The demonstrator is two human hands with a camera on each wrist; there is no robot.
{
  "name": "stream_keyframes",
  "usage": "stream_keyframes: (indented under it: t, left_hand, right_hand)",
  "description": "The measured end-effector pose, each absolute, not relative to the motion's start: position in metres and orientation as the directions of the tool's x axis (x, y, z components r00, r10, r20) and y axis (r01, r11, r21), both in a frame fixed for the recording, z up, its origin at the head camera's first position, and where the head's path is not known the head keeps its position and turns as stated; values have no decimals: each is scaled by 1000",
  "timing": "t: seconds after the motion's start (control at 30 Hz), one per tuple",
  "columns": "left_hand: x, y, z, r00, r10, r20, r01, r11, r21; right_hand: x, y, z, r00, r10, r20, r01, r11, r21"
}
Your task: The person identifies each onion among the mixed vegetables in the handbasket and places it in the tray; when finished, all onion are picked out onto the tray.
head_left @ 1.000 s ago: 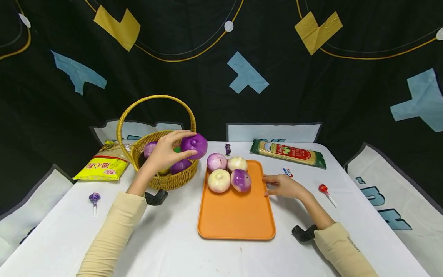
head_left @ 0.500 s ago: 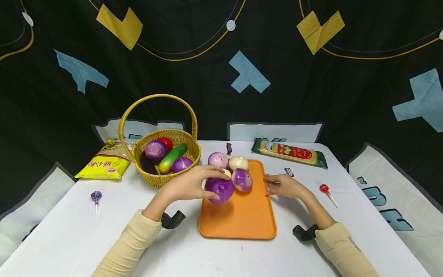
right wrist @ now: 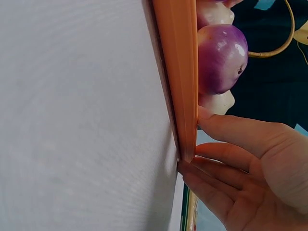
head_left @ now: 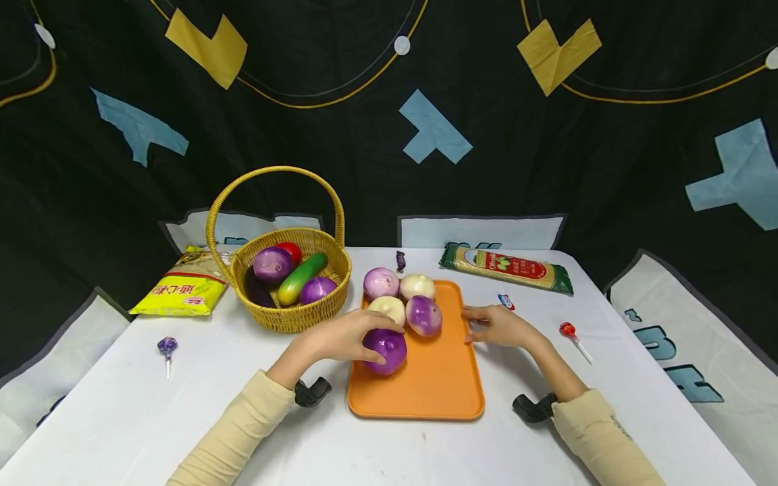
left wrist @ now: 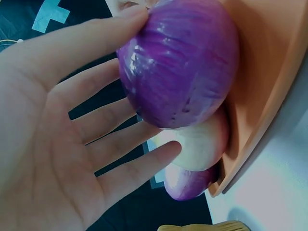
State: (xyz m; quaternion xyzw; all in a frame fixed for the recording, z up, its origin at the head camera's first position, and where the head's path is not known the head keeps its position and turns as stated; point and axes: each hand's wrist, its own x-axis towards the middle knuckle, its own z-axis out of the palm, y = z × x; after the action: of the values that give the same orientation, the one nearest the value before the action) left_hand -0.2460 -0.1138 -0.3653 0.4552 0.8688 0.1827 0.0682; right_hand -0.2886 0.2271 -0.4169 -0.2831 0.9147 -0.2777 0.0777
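Observation:
My left hand (head_left: pixel 343 336) holds a deep purple onion (head_left: pixel 387 352) between thumb and fingers, low over the left side of an orange tray (head_left: pixel 425 391). The left wrist view shows the onion's glossy skin (left wrist: pixel 183 62); whether it touches the tray is unclear. Behind it, at the tray's far end, are a pale onion (head_left: pixel 389 307), a purple-and-white onion (head_left: pixel 423 316), a cream onion (head_left: pixel 417 287) and a pinkish onion (head_left: pixel 381 283). My right hand (head_left: pixel 501 325) rests fairly straight fingers and thumb against the tray's right edge (right wrist: pixel 180 72).
A wicker basket (head_left: pixel 304 317) with several vegetables stands back left beside a yellow packet (head_left: pixel 182 290). A pasta packet (head_left: pixel 507 268) lies back right. Lollipops lie left (head_left: pixel 167 347) and right (head_left: pixel 570 332). Small wrapped candies lie behind (head_left: pixel 400 261) and right (head_left: pixel 506 302) of the tray.
My left hand has carried the purple onion from above the basket rightward to the tray, then slightly nearer and lower, uncovering the pale onion. My right hand has stayed at the tray's edge.

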Motion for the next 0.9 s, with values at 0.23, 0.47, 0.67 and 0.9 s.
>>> stream_keyframes:
  t: [0.23, 0.47, 0.67, 0.9]
  left_hand:
    - [-245, -117, -364, -587, 809, 27, 746, 528, 407]
    - [-247, -120, -360, -592, 806, 36, 740, 524, 422]
    - [-248, -129, -350, -637, 766, 85, 729, 564, 389]
    - [-252, -149, -336, -684, 705, 189, 714, 593, 372]
  right_hand:
    - [-288, 227, -416, -830, -558, 9, -470, 691, -549]
    - [-289, 227, -417, -833, -553, 1, -459, 690, -559]
    - [-290, 227, -419, -835, -551, 1, -457, 692, -559]
    - [-291, 227, -417, -830, -557, 5, -468, 692, -549]
